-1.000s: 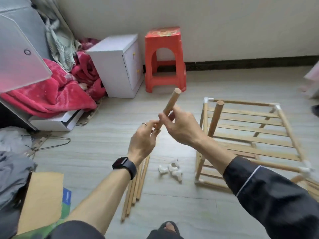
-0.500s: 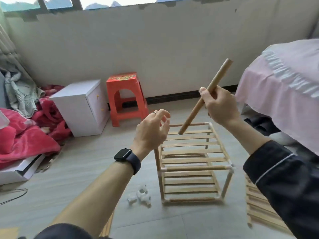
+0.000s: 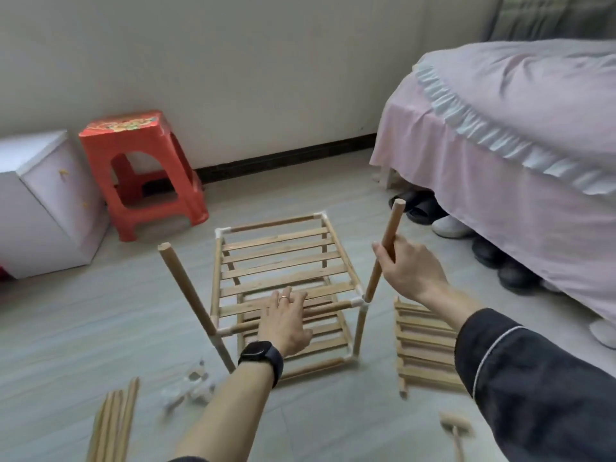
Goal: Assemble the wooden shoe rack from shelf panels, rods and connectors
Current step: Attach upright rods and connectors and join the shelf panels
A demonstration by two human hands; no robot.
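Observation:
The partly built wooden shoe rack (image 3: 283, 261), two slatted shelves joined by white corner connectors, stands on the floor in the middle. My right hand (image 3: 408, 266) grips a thick wooden rod (image 3: 388, 243) whose lower end sits at the rack's front right connector (image 3: 361, 301). My left hand (image 3: 286, 320) lies with straight fingers on the upper shelf's front rail. Another thick rod (image 3: 186, 291) leans up out of the front left connector.
A loose shelf panel (image 3: 423, 348) lies on the floor to the right of the rack. Thin rods (image 3: 113, 425) and white connectors (image 3: 193, 388) lie at lower left. A wooden mallet (image 3: 455, 428) lies at lower right. Behind stand a red stool (image 3: 143, 171), a white cabinet (image 3: 43, 201) and a pink bed (image 3: 520, 155).
My right hand brought the rod down from the air to the rack's front right connector. My left hand dropped onto the upper shelf's front rail. The view swung right and down.

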